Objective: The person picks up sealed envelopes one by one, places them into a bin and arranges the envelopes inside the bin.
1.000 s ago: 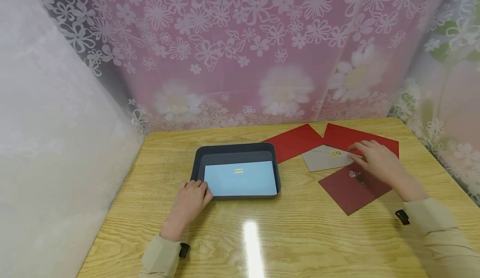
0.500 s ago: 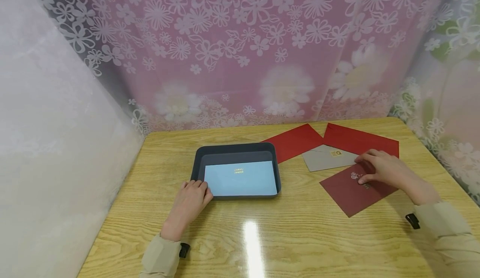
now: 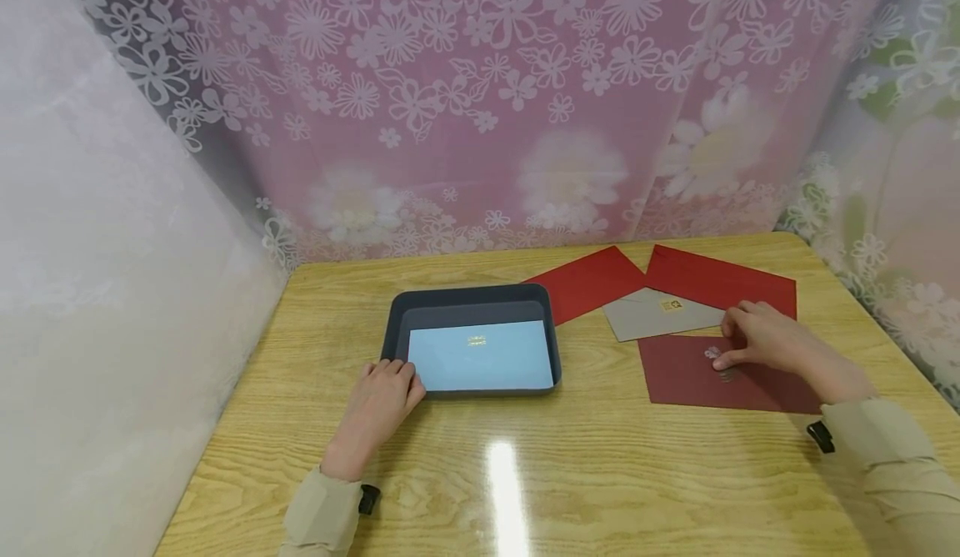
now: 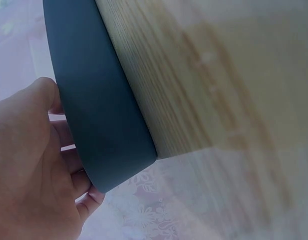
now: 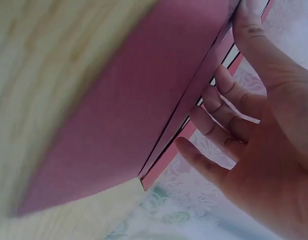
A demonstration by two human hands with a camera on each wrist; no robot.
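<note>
My left hand (image 3: 381,392) holds the front left corner of a dark grey tray (image 3: 471,295); in the left wrist view, its thumb and fingers lie about the tray's rim (image 4: 93,90). A light blue envelope (image 3: 480,365) with a small gold print lies inside the tray. Over at the right, the thumb of my right hand (image 3: 772,340) presses on a maroon envelope (image 3: 678,378) with a silvery print. The other fingers reach its far edge, fairly straight in the right wrist view. Flat on the table lies the maroon envelope, long side nearly parallel to the front.
Behind the maroon envelope lies a grey envelope (image 3: 637,317) with a gold print. Two red envelopes lie farther back, one on the left (image 3: 592,280) by the tray and one on the right (image 3: 727,278). A floral curtain (image 3: 465,123) hangs behind the wooden table (image 3: 585,474).
The maroon envelope has turned from slanted to nearly straight under my right hand. That hand first shifted slightly to the right and lower. My left hand and the tray have stayed put.
</note>
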